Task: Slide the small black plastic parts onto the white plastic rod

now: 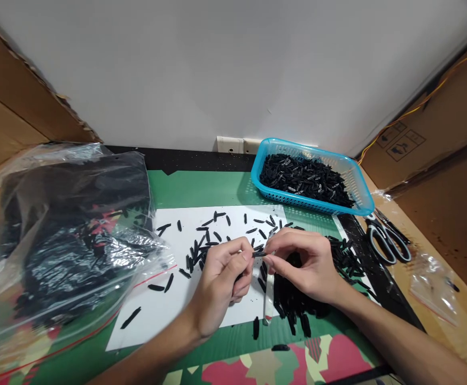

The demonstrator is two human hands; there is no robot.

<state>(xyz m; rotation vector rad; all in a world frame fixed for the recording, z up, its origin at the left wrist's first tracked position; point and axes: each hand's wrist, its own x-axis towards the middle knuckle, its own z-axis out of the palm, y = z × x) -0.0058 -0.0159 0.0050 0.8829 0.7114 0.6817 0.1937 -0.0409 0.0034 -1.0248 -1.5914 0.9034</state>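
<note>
My left hand (pixel 225 272) is closed, its thumb and forefinger pinching one end of a small black strip (pixel 258 254). The other end lies between the thumb and forefinger of my right hand (pixel 303 262), so both hands hold it above the white paper (pixel 233 313). More black strips (pixel 195 254) lie scattered on the paper around my left hand. A dense heap of the same dark pieces (pixel 297 299) spreads beneath my right hand. What the curled fingers of my left hand cover is hidden.
A blue plastic basket (pixel 313 205) full of black pieces stands at the back right. Scissors (pixel 388 238) and a small clear bag (pixel 434 286) lie to the right. At left rests a large zip bag (pixel 77 251) of dark material. Cardboard boxes (pixel 437 123) flank both sides.
</note>
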